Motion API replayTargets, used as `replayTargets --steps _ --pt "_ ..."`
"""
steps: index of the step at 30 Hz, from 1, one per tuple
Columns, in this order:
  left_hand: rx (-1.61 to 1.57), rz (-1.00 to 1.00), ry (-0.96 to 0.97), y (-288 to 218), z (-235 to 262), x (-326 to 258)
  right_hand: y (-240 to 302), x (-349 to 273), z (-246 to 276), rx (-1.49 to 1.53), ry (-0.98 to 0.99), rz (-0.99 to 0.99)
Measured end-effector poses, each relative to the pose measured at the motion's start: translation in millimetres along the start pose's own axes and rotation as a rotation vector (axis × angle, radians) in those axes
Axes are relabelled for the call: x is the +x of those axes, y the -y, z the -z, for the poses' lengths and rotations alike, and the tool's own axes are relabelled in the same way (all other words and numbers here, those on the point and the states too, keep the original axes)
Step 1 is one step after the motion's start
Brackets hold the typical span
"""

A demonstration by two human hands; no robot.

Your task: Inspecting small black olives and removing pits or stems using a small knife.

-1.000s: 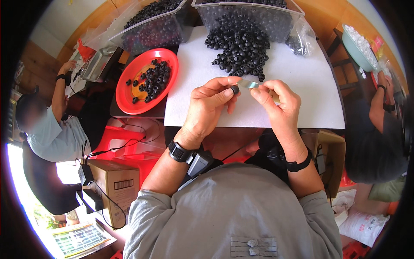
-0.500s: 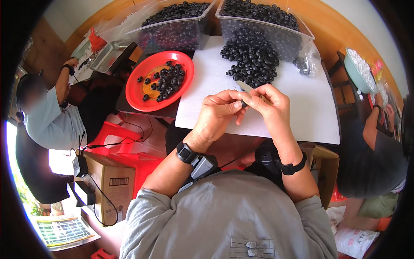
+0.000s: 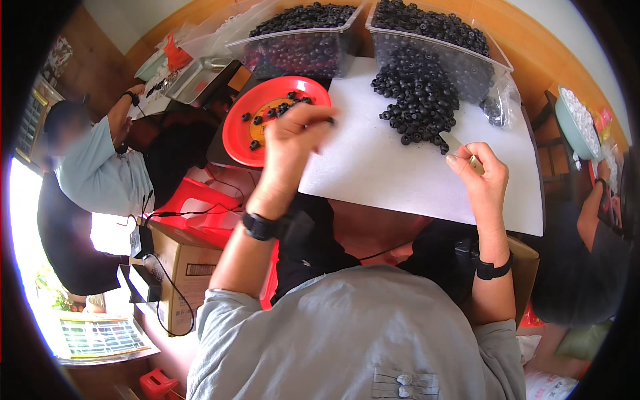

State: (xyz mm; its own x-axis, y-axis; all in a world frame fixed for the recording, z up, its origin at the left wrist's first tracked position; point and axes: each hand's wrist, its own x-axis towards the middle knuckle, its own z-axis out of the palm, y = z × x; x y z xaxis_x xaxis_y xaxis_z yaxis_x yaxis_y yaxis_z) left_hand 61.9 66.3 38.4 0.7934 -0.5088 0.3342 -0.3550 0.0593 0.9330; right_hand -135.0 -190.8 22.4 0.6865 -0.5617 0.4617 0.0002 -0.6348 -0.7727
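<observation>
My left hand (image 3: 293, 140), smeared by motion, is over the right edge of a red plate (image 3: 235, 139). Its fingers pinch what looks like a small black ring-shaped part (image 3: 330, 122). Several black parts (image 3: 271, 112) of the same sort lie on the plate, some hidden behind the hand. My right hand (image 3: 485, 172) is closed round the pale handle of a small knife (image 3: 451, 141). The knife's blade points up and left, close to the near end of a heap of black parts (image 3: 419, 93) on a white sheet (image 3: 373, 167).
Two clear plastic bins, a left one (image 3: 293, 55) and a right one (image 3: 477, 65), hold many black parts at the back. A plastic bag (image 3: 500, 110) lies by the right bin. People sit at tables on both sides. A cardboard box (image 3: 180, 273) with cables stands at lower left.
My hands were together at the near end of the heap and have parted. The left has swung left to the plate with the black part; the right has moved right with the knife.
</observation>
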Motion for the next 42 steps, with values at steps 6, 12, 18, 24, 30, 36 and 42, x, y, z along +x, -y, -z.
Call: replayTargets --steps 6,12,18,24,30,36,42 --pt "0.823 -0.326 -0.078 10.5 19.9 20.8 -12.1 -6.2 -10.6 0.06 -0.05 -0.046" --pt "0.504 -0.328 0.252 7.1 -58.9 24.6 -9.0 -6.8 -6.9 0.013 -0.032 -0.094" --pt "0.731 -0.406 0.325 23.7 -108.7 38.8 -16.1 -11.7 -9.6 -0.072 -0.082 0.047" --pt "0.711 -0.504 0.399 21.7 -93.3 38.2 -11.5 -13.2 -6.5 -0.11 -0.085 0.114" --pt "0.607 -0.424 0.338 10.5 -74.2 21.9 -16.0 -14.9 -11.4 -0.23 -0.116 0.242" --pt "0.678 -0.313 0.19 22.8 -88.4 15.0 -22.5 -16.0 -20.3 -0.62 -0.113 0.497" --pt "0.833 -0.463 0.115 30.4 -87.5 12.5 -17.3 -29.8 -10.2 -0.625 -0.05 0.554"
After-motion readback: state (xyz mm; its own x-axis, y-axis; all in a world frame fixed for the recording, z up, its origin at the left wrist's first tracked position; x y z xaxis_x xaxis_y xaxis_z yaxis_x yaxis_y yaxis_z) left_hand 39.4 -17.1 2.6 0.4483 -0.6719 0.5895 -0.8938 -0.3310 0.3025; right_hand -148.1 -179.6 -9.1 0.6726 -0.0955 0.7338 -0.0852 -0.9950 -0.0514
